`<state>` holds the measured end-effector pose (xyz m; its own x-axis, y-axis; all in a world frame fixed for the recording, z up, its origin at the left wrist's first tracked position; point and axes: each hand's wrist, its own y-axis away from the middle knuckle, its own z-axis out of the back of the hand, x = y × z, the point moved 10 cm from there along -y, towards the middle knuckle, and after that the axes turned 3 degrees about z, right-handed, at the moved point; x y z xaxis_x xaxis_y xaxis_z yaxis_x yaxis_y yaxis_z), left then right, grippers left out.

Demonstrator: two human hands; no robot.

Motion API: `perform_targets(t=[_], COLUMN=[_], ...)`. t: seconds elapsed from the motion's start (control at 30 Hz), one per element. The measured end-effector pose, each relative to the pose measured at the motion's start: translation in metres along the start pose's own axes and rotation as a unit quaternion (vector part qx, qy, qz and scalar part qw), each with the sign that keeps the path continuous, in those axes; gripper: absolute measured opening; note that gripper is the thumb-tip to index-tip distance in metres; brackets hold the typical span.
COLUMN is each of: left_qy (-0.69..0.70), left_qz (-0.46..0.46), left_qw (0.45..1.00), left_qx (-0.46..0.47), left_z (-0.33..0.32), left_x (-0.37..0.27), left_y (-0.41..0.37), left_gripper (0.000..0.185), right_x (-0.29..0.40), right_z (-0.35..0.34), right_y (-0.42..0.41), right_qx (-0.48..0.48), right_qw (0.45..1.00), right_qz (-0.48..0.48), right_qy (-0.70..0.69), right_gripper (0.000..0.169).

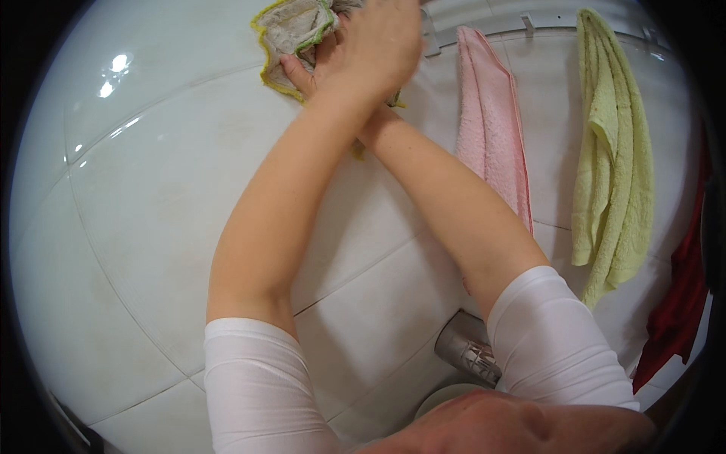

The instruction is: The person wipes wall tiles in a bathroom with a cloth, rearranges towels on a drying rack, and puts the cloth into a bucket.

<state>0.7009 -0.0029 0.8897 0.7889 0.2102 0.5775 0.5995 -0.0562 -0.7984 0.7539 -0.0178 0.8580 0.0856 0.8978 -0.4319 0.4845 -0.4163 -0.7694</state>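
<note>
My forearms cross near the top of the view, the left over the right. My right hand (320, 65) holds a greyish-white cloth (289, 28) with yellow and green edging against pale glossy wall tiles (187, 164). Its thumb lies over the cloth, while the other fingers are mostly hidden. Over the right hand and wrist is my left hand (383, 42), slightly blurred. Its fingertips are hidden or cut off by the upper edge, so its grip cannot be told.
To the right hang a pink towel (490, 125) and a yellow-green towel (612, 153), below a metal rail with hooks (527, 22). Dark red fabric (675, 312) hangs at the far right. A metal fixture (462, 340) is partly behind my right sleeve. Part of a person's head (499, 425) fills the bottom edge.
</note>
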Motion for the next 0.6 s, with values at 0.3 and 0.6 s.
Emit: perform_targets(t=[0.3,0.6], left_qy=[-0.103,0.016], left_qz=[0.01,0.029], left_qw=[0.973,0.988], left_qx=[-0.205,-0.149], left_z=[0.066,0.046], left_x=[0.053,0.075], left_y=[-0.015,-0.004], left_gripper=[0.032,0.045], right_x=[-0.014,-0.06], right_z=[-0.004,0.007], right_y=[-0.003,-0.025], right_qx=[0.122,0.208], right_qw=[0.991,0.971], right_qz=[-0.045,-0.042], right_qy=[0.013,-0.11], right_gripper=[0.058,0.058])
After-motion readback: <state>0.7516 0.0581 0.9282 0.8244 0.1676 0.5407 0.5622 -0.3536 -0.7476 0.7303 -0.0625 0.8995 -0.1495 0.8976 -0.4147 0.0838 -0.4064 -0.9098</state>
